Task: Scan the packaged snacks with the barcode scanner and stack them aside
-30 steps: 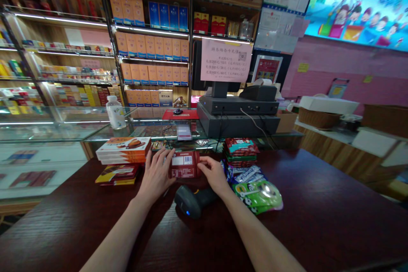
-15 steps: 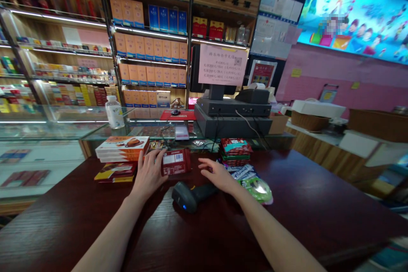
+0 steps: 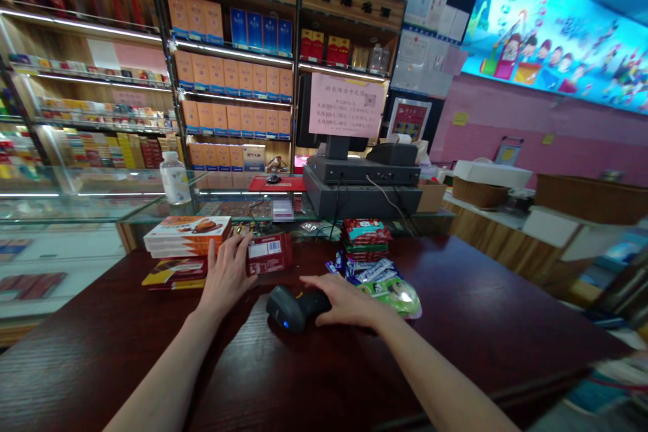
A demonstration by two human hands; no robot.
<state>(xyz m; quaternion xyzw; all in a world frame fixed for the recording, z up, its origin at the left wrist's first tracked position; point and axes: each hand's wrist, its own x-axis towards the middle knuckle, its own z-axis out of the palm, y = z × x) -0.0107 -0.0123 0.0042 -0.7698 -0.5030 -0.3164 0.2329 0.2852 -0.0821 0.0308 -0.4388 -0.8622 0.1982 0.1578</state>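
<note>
Your right hand (image 3: pixel 345 300) has come down from the air onto the black barcode scanner (image 3: pixel 293 308), and now lies over its grip with the fingers closed around it. The scanner lies on its side on the dark wood counter (image 3: pixel 455 331), its blue light showing. Your left hand (image 3: pixel 227 275) is open, fingers spread, pressed against the left end of the one red box (image 3: pixel 268 253), which lies flat on the counter with its white barcode label facing up. It isn't clamped.

Just left of that hand sits a stack of at least three orange-and-white boxes (image 3: pixel 187 237), with a low pile of yellow-and-red boxes (image 3: pixel 175 273) in front of it; you can't count that pile exactly. To the right of the scanner are one stack of red-and-teal packets (image 3: pixel 365 240), several blue-and-white wrapped bars (image 3: pixel 372 270), and one green bag (image 3: pixel 392 297), which your right hand is nearly touching.

Behind the counter, on a glass display case (image 3: pixel 61 209), stand one plastic bottle (image 3: pixel 175 180) and one cash register (image 3: pixel 362 192).
</note>
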